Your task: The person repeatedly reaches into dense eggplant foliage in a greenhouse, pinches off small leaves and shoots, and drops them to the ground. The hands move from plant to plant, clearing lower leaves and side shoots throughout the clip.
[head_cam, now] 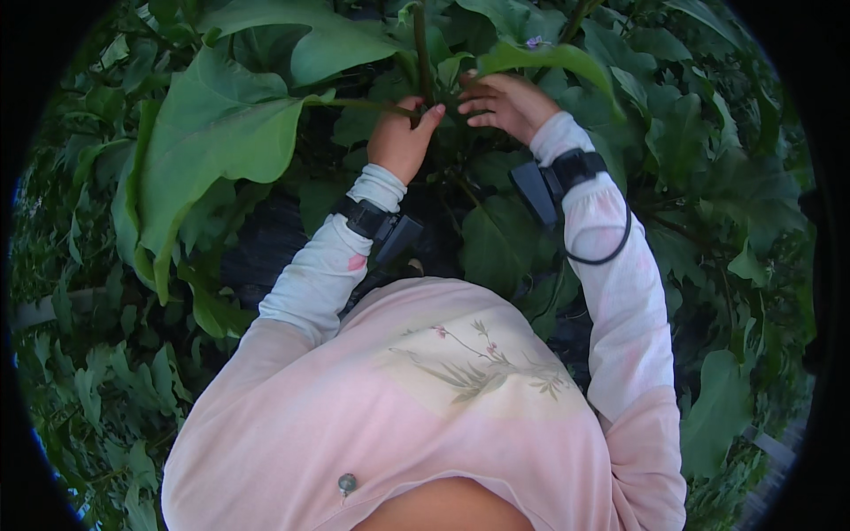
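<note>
My left hand (402, 141) is at an upright eggplant stem (422, 53), its thumb and fingers closed around the base of a leaf stalk (358, 104). From that stalk a large, lobed green leaf (226, 126) spreads to the left. On the stem's other side, my right hand (511, 106) has its fingers apart and slightly curled, with nothing visible in them. A drooping leaf (554, 58) hangs just above the right hand. Smaller shoots (451, 68) grow between the stem and the right fingertips.
Dense eggplant foliage (684, 126) surrounds me on both sides. A purple flower (536, 42) shows at the top. Dark plastic sheeting (265, 239) covers the ground under the plant. Black devices are strapped to both wrists, and a cable (607, 255) loops at the right one.
</note>
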{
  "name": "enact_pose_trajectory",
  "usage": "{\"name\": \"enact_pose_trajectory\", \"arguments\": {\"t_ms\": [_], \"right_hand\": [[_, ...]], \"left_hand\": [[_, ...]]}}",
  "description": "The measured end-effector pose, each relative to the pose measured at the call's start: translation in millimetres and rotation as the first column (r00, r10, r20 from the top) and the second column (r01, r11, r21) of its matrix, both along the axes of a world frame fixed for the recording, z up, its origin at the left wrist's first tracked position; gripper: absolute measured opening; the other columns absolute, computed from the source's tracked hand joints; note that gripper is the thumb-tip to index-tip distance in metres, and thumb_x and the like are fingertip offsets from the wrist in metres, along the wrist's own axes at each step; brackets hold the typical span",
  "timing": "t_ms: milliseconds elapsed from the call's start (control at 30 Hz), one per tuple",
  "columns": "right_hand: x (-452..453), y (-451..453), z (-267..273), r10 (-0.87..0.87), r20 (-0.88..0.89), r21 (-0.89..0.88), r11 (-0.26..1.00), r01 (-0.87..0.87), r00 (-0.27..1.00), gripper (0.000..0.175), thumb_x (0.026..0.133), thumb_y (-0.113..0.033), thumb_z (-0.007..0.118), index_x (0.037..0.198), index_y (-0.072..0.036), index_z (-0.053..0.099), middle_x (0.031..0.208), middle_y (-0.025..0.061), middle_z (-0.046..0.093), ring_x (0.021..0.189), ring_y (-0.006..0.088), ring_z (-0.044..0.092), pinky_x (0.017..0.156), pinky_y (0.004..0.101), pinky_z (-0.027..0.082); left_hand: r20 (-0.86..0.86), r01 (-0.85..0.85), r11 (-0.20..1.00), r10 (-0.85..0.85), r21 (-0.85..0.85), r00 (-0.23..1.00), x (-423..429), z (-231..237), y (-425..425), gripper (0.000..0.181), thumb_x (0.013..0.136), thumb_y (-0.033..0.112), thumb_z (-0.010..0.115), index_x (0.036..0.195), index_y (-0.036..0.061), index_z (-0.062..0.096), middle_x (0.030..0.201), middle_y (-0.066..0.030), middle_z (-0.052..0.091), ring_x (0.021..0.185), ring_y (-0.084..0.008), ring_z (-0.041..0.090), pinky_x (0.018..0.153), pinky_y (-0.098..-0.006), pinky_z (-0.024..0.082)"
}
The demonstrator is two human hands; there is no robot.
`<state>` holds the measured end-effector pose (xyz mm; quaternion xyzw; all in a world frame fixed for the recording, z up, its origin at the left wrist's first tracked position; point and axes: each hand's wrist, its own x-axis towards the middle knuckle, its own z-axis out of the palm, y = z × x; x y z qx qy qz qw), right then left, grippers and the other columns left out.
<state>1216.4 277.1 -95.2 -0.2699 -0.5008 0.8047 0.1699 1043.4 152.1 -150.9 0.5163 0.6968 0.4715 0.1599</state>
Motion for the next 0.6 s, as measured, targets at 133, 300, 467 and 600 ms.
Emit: {"name": "enact_pose_trajectory", "arguments": {"t_ms": [133, 300, 467, 600], "right_hand": [[-27, 9, -1, 0.175, 0.107, 0.065, 0.981, -0.183, 0.979, 0.023, 0.092, -0.018, 0.059, 0.109, -0.004, 0.059, 0.105, 0.0089, 0.062, 0.097, 0.0239, 0.062, 0.086, 0.0376, 0.052], [-48, 23, -13, 0.133, 0.274, 0.108, 0.98, -0.167, 0.953, 0.021, 0.083, -0.005, 0.07, 0.1, -0.005, 0.059, 0.097, 0.0081, 0.063, 0.088, 0.0244, 0.064, 0.078, 0.0389, 0.056], [-49, 17, -60, -0.069, 0.306, 0.095, 0.995, 0.041, 0.949, 0.013, 0.085, 0.001, 0.059, 0.098, 0.0, 0.058, 0.083, 0.0152, 0.064, 0.071, 0.0291, 0.065, 0.071, 0.0415, 0.057], [-53, -17, -109, -0.236, 0.761, 0.486, 0.825, -0.289, 0.605, 0.016, 0.083, 0.002, 0.057, 0.098, 0.01, 0.057, 0.073, 0.02, 0.064, 0.056, 0.0306, 0.065, 0.048, 0.0428, 0.055]], "left_hand": [[0.239, 0.072, 0.989, -0.038, -0.133, 0.97, 2, 7, -6, 0.043, 0.093, 0.041, 0.053, 0.102, -0.0005, 0.062, 0.068, -0.0126, 0.065, 0.059, -0.0214, 0.063, 0.058, -0.0329, 0.048], [0.514, 0.073, 0.993, -0.014, -0.094, 0.858, 1, 7, -5, 0.039, 0.093, 0.036, 0.05, 0.097, -0.0005, 0.063, 0.063, -0.0108, 0.065, 0.055, -0.0238, 0.063, 0.056, -0.0355, 0.049], [0.647, 0.012, 1.0, 0.009, -0.027, 0.763, 8, 5, -9, 0.04, 0.093, 0.032, 0.048, 0.095, -0.0047, 0.062, 0.064, -0.0123, 0.063, 0.053, -0.0207, 0.061, 0.053, -0.0322, 0.047], [0.665, -0.005, 0.999, 0.033, -0.044, 0.746, 7, 7, -9, 0.042, 0.094, 0.035, 0.047, 0.097, -0.0047, 0.062, 0.064, -0.0116, 0.062, 0.053, -0.0201, 0.061, 0.052, -0.032, 0.047]]}}
